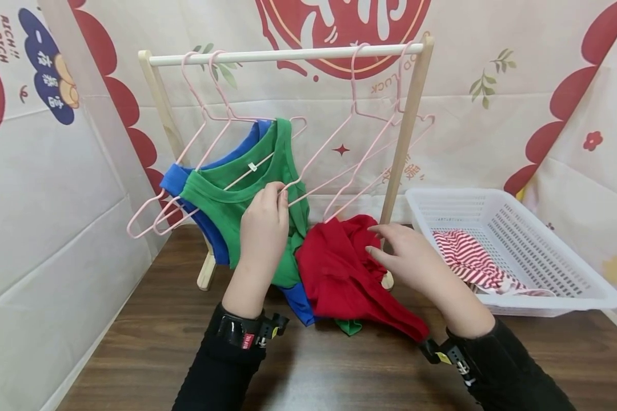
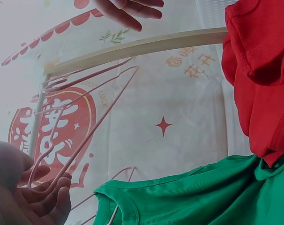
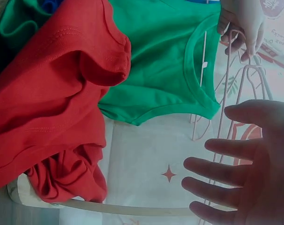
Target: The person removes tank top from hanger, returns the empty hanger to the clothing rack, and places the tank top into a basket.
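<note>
My left hand (image 1: pixel 264 222) pinches the near end of a pink hanger (image 1: pixel 329 145) that hooks over the rack's white rail. My right hand (image 3: pixel 245 164) is held with its fingers straight and spread, gripping nothing, beside a crumpled red garment (image 1: pixel 339 268). That red cloth lies bunched low in front of the rack. Another bare pink hanger (image 1: pixel 364 158) hangs at the right, its lower corner just above the red cloth. Left of these, a green tank top (image 1: pixel 226 200) hangs on a hanger, with a blue top (image 1: pixel 173 180) behind it.
A wooden rack post (image 1: pixel 403 137) stands behind my right hand. At the right, a white plastic basket (image 1: pixel 586 279) contains a red-and-white striped cloth (image 1: pixel 468 257). Blue cloth (image 1: pixel 299 302) and a green corner (image 1: pixel 348 326) poke out below the red garment on the brown table (image 1: pixel 149 342).
</note>
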Motion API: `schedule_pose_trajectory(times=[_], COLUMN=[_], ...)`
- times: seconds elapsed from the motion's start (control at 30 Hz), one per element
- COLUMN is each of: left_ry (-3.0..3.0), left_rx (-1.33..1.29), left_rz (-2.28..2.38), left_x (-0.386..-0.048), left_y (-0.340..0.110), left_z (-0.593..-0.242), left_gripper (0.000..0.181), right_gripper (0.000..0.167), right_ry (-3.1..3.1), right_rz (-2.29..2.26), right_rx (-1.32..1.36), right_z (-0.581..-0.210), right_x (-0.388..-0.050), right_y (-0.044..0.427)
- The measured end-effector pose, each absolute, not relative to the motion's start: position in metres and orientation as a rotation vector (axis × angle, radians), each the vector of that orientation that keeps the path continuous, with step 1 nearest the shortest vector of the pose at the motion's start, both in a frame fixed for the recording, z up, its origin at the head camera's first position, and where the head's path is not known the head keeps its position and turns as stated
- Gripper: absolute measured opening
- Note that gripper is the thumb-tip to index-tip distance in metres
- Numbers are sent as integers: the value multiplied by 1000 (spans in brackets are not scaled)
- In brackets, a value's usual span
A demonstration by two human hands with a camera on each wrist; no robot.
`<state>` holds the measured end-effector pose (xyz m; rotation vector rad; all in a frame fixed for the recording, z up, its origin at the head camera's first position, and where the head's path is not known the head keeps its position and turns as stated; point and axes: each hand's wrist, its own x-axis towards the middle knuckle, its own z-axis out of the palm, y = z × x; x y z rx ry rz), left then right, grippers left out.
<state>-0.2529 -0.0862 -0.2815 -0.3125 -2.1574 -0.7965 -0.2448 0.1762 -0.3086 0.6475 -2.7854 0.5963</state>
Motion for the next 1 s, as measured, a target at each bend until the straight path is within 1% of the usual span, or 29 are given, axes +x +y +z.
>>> schedule_pose_trajectory(times=[0.43, 0.73, 1.0], left_ry=[-2218, -2310, -2464], left_rx=[-292, -285, -239], left_rz=[-817, -758, -707], left_x=[-249, -246, -244], left_y=[-95, -101, -106], left_z=[-287, -294, -305], left_gripper=[31, 43, 57], right_gripper=[51, 50, 58], right_ry=[-2834, -2832, -2892], right_rz=[511, 465, 430], right_rx=[676, 702, 734], right_z=[-314, -316, -331], right_x=[-246, -247, -250], right_y=[173, 174, 171])
